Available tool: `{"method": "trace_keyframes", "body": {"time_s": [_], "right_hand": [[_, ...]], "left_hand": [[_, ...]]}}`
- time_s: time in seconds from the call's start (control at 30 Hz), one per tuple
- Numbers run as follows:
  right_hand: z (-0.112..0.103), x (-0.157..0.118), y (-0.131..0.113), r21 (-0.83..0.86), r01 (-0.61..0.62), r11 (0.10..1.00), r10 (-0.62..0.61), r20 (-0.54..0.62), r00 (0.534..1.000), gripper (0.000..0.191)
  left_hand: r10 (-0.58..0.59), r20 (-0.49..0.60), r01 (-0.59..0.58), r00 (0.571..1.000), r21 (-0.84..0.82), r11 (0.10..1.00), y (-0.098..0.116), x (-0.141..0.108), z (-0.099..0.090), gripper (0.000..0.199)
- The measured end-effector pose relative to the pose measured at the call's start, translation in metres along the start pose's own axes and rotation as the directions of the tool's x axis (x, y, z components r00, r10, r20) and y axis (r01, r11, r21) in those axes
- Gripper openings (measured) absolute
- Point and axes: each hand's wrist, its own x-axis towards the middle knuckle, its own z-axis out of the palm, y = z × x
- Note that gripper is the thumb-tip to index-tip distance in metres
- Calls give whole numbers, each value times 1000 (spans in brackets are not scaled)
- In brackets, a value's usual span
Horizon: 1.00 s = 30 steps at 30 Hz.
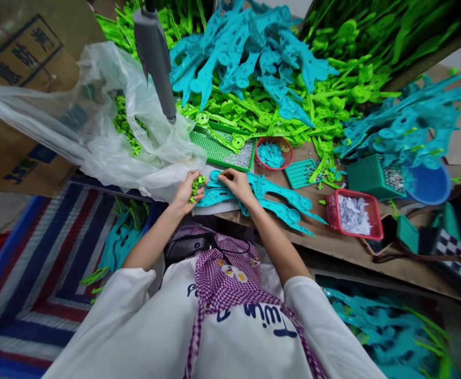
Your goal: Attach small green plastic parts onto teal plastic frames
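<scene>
Centrally, on the worktop's near edge: turquoise jointed pieces, lying roughly lengthwise, ends tapering towards 4 o'clock. Clock centred on the right hand.

Item: left hand, at 9 o'clock, fingers curled around a cluster of small green parts, beside the pieces' rounded ends.
Item: right hand, palm down over those ends, thumb and forefinger drawn together; whether anything is pinched between them, cannot tell.
Item: clear plastic bag, 10 o'clock, small green parts inside.
Item: grey power driver, between 10 and 11, tip downward.
Item: green perforated tray, 12 o'clock, with silvery bits.
Item: round red basket, between 1 and 2, with turquoise bits.
Item: rectangular red basket, between 3 and 4, with pale pieces.

Handling notes, by judgement: left fingers best kept loosely cupped, so single green parts come free without spilling; turquoise pieces best kept flat and steadied near the rounded end; fingertip pressure straight down, light, since thin plastic probably flexes or skids if pushed sideways.
</scene>
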Motion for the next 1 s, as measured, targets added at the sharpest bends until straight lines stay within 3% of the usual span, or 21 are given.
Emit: {"method": "trace_keyframes", "body": {"time_s": [0.23,0.53,0.83,1.0], "right_hand": [[7,-1,-2,-41,-16,999,15,-18,1000,34],[13,-5,-3,-230,-5,973,-9,-59,998,33],[15,-9,-1,-425,75,902,-79,9,997,33],[15,-13,-1,-490,222,843,-198,100,975,36]], "left_hand": [[91,-37,-88,995,81,993,-17,14,-6,26],[67,-89,-57,994,115,992,-20,20,-8,21],[-27,-102,40,994,121,992,-12,21,-6,19],[-16,-107,28,994,108,994,-15,21,-8,19]]}}
